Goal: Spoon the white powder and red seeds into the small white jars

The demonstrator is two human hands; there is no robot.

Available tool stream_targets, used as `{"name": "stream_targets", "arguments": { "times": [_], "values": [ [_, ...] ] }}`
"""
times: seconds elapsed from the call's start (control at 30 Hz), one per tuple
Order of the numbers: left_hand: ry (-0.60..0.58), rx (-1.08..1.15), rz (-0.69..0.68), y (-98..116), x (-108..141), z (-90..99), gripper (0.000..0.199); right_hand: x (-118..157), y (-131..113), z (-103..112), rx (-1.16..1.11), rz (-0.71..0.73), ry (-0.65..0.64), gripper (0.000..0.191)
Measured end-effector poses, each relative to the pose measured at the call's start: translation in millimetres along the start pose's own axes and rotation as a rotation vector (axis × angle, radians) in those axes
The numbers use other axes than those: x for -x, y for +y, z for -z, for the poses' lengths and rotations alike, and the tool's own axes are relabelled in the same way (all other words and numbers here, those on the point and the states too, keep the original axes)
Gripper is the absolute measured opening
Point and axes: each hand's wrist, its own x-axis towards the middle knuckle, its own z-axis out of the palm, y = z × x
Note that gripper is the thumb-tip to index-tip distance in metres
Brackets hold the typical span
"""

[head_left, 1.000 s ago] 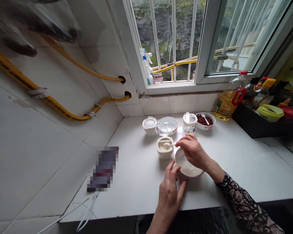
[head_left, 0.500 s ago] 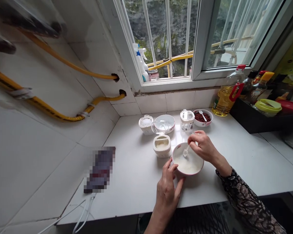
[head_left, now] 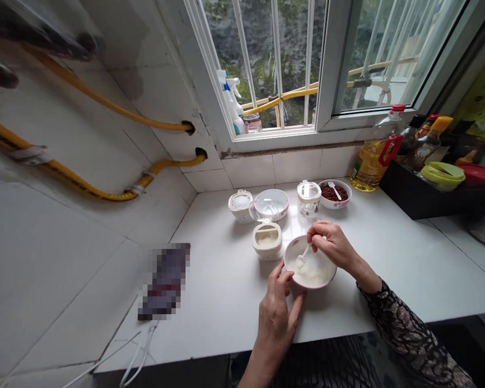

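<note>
A white bowl (head_left: 317, 274) with a pinkish rim stands on the counter, with white powder (head_left: 309, 276) inside. My left hand (head_left: 277, 307) steadies it from the near left, fingers at the rim and thumb low against the near side. Pinched in my right hand (head_left: 333, 245) is a small white spoon (head_left: 302, 260), its bowl down at the powder. Left of the bowl, a cream seasoning box (head_left: 267, 249) with its lid up holds something pale. Behind it sit a seasoning box of white grains (head_left: 241, 203) and another white bowl (head_left: 275, 195).
A lidded seasoning box (head_left: 309, 198) and a bowl of red beans (head_left: 336, 193) with a white spoon stand at the back. An oil bottle (head_left: 366, 167) and a black condiment rack (head_left: 412, 188) are at right. A pixelated dark object (head_left: 165, 283) with white cables lies at left.
My right hand has moved the spoon slightly left and down within the bowl, into the powder. My left hand stays on the bowl. The view has shifted slightly.
</note>
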Motion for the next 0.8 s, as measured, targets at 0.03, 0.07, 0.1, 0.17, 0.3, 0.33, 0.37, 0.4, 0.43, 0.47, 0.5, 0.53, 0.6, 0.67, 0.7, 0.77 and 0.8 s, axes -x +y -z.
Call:
{"name": "stream_targets", "arguments": {
  "times": [0.03, 0.07, 0.1, 0.17, 0.3, 0.33, 0.37, 0.4, 0.43, 0.47, 0.5, 0.53, 0.6, 0.67, 0.7, 0.77, 0.8],
  "values": [
    [-0.002, -0.001, 0.005, 0.0, 0.1, -0.1, 0.038, 0.3, -0.4, -0.9, -0.009, -0.009, -0.003, 0.024],
    [-0.005, 0.0, 0.01, -0.1, 0.2, -0.3, 0.038, 0.5, -0.4, -2.0, -0.011, -0.016, -0.002, 0.025],
    [-0.006, 0.002, 0.015, -0.2, 0.4, -0.5, 0.038, 0.7, -0.1, -3.2, -0.004, -0.018, 0.001, 0.025],
    [-0.003, 0.004, 0.021, -0.8, 0.8, -1.1, 0.038, 1.1, 1.3, -5.3, 0.038, 0.001, 0.007, 0.024],
    [0.007, 0.003, 0.013, -1.8, 1.3, -1.7, 0.038, 1.8, 4.8, -8.0, 0.15, 0.087, -0.015, 0.023],
    [0.008, 0.004, 0.011, -1.9, 1.2, -1.7, 0.037, 2.0, 5.5, -8.6, 0.172, 0.1, -0.022, 0.023],
    [0.009, 0.004, 0.009, -2.0, 1.2, -1.7, 0.037, 2.2, 6.2, -9.2, 0.192, 0.108, -0.024, 0.022],
    [0.009, 0.003, 0.007, -2.0, 1.1, -1.7, 0.036, 2.4, 6.7, -10.0, 0.208, 0.111, -0.022, 0.022],
    [0.009, 0.001, 0.006, -2.0, 1.0, -1.6, 0.036, 2.7, 7.1, -10.8, 0.22, 0.112, -0.019, 0.022],
    [0.008, -0.001, 0.004, -2.0, 1.0, -1.6, 0.036, 2.9, 7.3, -11.8, 0.224, 0.111, -0.018, 0.022],
    [0.007, -0.004, 0.003, -2.0, 1.0, -1.6, 0.036, 3.0, 7.3, -12.9, 0.219, 0.108, -0.024, 0.022],
    [0.006, -0.006, 0.002, -2.0, 1.0, -1.5, 0.036, 3.1, 7.1, -13.9, 0.206, 0.105, -0.034, 0.022],
    [0.005, -0.01, -0.002, -1.9, 0.9, -1.4, 0.036, 3.1, 5.8, -15.1, 0.162, 0.092, -0.063, 0.022],
    [0.004, -0.011, -0.004, -1.7, 0.7, -1.1, 0.036, 2.7, 3.9, -14.3, 0.099, 0.061, -0.08, 0.022],
    [0.001, -0.01, -0.003, -1.5, 0.6, -0.9, 0.036, 2.4, 3.0, -13.0, 0.067, 0.04, -0.073, 0.023],
    [-0.007, -0.007, 0.003, -1.0, 0.3, -0.6, 0.037, 1.4, 1.4, -8.9, 0.001, -0.016, -0.032, 0.022],
    [-0.009, -0.005, 0.004, -0.9, 0.2, -0.6, 0.037, 0.9, 1.0, -6.4, -0.039, -0.053, -0.008, 0.022]
  ]
}}
